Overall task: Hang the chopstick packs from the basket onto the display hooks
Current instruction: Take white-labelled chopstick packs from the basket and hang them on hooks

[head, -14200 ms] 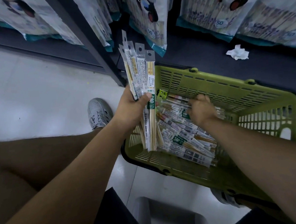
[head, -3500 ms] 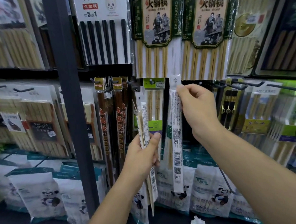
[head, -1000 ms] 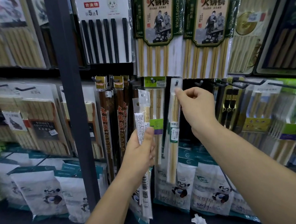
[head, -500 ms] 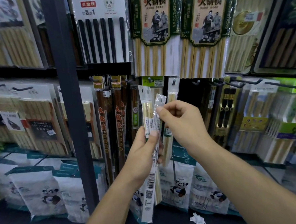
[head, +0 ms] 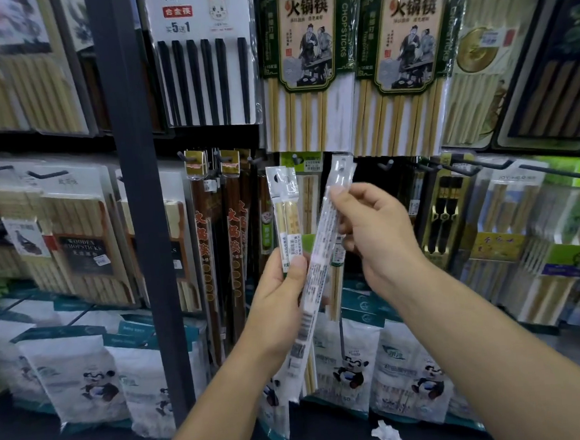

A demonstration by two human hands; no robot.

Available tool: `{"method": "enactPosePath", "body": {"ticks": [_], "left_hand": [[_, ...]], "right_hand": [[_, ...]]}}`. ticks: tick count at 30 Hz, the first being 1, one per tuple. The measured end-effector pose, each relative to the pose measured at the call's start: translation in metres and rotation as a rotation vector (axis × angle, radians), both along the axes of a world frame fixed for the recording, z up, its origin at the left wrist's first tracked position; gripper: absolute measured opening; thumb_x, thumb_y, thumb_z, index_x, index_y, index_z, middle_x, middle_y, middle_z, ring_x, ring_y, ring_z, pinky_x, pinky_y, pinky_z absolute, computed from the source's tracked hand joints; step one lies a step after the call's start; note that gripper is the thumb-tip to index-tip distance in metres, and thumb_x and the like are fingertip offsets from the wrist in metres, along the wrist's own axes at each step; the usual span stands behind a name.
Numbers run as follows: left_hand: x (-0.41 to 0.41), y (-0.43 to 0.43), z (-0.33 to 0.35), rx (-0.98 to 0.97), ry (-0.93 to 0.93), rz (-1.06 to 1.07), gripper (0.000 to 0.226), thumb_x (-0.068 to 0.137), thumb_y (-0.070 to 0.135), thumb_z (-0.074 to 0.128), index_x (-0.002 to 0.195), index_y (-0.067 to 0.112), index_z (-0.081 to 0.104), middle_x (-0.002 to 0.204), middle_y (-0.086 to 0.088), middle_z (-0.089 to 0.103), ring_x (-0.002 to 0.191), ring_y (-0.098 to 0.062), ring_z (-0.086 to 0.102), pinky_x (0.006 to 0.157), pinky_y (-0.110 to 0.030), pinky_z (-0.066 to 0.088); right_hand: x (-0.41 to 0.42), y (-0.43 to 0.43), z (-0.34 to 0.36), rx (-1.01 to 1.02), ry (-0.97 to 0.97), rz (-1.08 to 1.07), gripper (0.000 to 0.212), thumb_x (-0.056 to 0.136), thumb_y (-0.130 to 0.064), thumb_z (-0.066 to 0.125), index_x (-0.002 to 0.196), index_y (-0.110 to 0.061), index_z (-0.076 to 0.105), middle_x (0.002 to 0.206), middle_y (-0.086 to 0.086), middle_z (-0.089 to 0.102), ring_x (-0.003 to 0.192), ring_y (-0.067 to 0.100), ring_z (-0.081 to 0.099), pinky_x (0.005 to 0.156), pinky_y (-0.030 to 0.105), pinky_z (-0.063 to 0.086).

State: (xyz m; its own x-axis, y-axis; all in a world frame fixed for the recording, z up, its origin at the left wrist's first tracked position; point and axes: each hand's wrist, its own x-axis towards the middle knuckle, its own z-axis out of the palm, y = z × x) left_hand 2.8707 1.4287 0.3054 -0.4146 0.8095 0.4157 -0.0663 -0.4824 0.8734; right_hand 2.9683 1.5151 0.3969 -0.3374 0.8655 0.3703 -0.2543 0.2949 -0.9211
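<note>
Your right hand (head: 375, 234) has pulled one chopstick pack (head: 319, 262) further out of the bunch and tipped it. The dark rack post (head: 139, 196) stands well off to the left. Your right hand pinches the pack near its top; your left hand (head: 279, 289) grips the other packs (head: 285, 213) upright beside it. A bare hook (head: 386, 165) sticks out near its top

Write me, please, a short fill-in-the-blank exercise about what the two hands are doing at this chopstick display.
1. The right hand pinches the tilted pack near its ____ end.
2. The left hand grips a second pack, which stands ____ rather than tilted.
3. The white bags on the bottom shelf show a cartoon ____.
4. The six chopsticks in the rabbit-labelled pack are ____ in colour.

Missing words: top; upright; panda; black.
</note>
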Motion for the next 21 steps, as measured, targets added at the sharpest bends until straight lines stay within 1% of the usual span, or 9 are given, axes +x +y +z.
{"method": "enactPosePath", "body": {"ticks": [2,3,5,6,9,12,17,19,21], "left_hand": [[-0.003,0.002,-0.002,-0.051,0.029,0.069,0.037,0.098,0.044,0.050,0.127,0.026,0.065,0.111,0.008,0.076,0.102,-0.011,0.072,0.090,-0.033,0.057],[-0.005,0.002,-0.002,-0.065,0.031,0.085,0.033,0.101,0.039,0.049,0.124,0.020,0.064,0.103,0.009,0.076,0.094,-0.012,0.071,0.087,-0.031,0.057],[-0.007,0.003,-0.002,-0.063,0.001,0.073,0.027,0.108,0.027,0.045,0.117,0.008,0.061,0.086,0.001,0.068,0.074,-0.015,0.061,0.069,-0.028,0.052],[-0.008,0.003,-0.002,-0.063,-0.010,0.066,0.026,0.109,0.024,0.044,0.116,0.006,0.060,0.082,-0.002,0.063,0.069,-0.015,0.056,0.062,-0.028,0.049],[-0.009,0.002,-0.002,-0.071,-0.009,0.052,0.023,0.109,0.025,0.045,0.111,0.011,0.063,0.080,-0.002,0.061,0.064,-0.013,0.053,0.055,-0.026,0.047],[-0.009,0.002,-0.001,-0.072,-0.012,0.037,0.023,0.108,0.027,0.048,0.106,0.016,0.067,0.078,0.001,0.061,0.061,-0.011,0.052,0.052,-0.024,0.045],[-0.010,0.000,-0.001,-0.070,-0.016,0.029,0.026,0.108,0.027,0.047,0.098,0.026,0.071,0.077,0.002,0.061,0.058,-0.009,0.050,0.050,-0.022,0.041],[-0.010,-0.001,0.000,-0.065,-0.025,0.018,0.027,0.108,0.028,0.047,0.096,0.027,0.072,0.077,0.002,0.062,0.058,-0.009,0.050,0.050,-0.022,0.041],[-0.011,-0.001,0.000,-0.060,-0.030,0.004,0.025,0.107,0.031,0.050,0.096,0.028,0.073,0.077,0.001,0.063,0.060,-0.011,0.053,0.050,-0.023,0.042]], "right_hand": [[0.001,0.007,0.008,0.043,-0.034,-0.065,0.016,0.098,-0.028,0.067,0.089,-0.015,0.072,0.073,0.000,0.058,0.059,0.007,0.050,0.051,0.017,0.043],[0.001,0.010,0.010,0.061,-0.053,-0.084,0.023,0.099,-0.030,0.064,0.087,-0.011,0.071,0.071,0.002,0.056,0.059,0.008,0.049,0.050,0.018,0.041],[-0.001,0.015,0.014,0.084,-0.080,-0.103,0.035,0.102,-0.033,0.059,0.086,-0.003,0.068,0.072,0.006,0.053,0.062,0.014,0.046,0.051,0.021,0.039],[-0.002,0.017,0.016,0.092,-0.088,-0.111,0.037,0.102,-0.032,0.058,0.087,0.000,0.067,0.073,0.007,0.052,0.064,0.016,0.045,0.054,0.023,0.039],[-0.006,0.019,0.018,0.118,-0.106,-0.142,0.039,0.102,-0.031,0.057,0.088,0.005,0.064,0.073,0.009,0.048,0.066,0.018,0.042,0.063,0.033,0.039],[-0.009,0.020,0.020,0.149,-0.120,-0.173,0.042,0.102,-0.030,0.056,0.086,0.009,0.058,0.069,0.008,0.042,0.063,0.017,0.038,0.062,0.032,0.038],[-0.011,0.024,0.019,0.165,-0.130,-0.201,0.044,0.100,-0.029,0.058,0.082,0.010,0.055,0.066,0.007,0.039,0.063,0.018,0.036,0.062,0.033,0.037],[-0.011,0.027,0.016,0.165,-0.134,-0.215,0.044,0.099,-0.029,0.060,0.075,0.007,0.053,0.058,0.002,0.036,0.058,0.016,0.035,0.062,0.032,0.038],[-0.011,0.032,0.013,0.172,-0.153,-0.253,0.043,0.098,-0.033,0.063,0.068,-0.003,0.055,0.050,-0.010,0.038,0.051,0.009,0.037,0.064,0.027,0.043]]}}
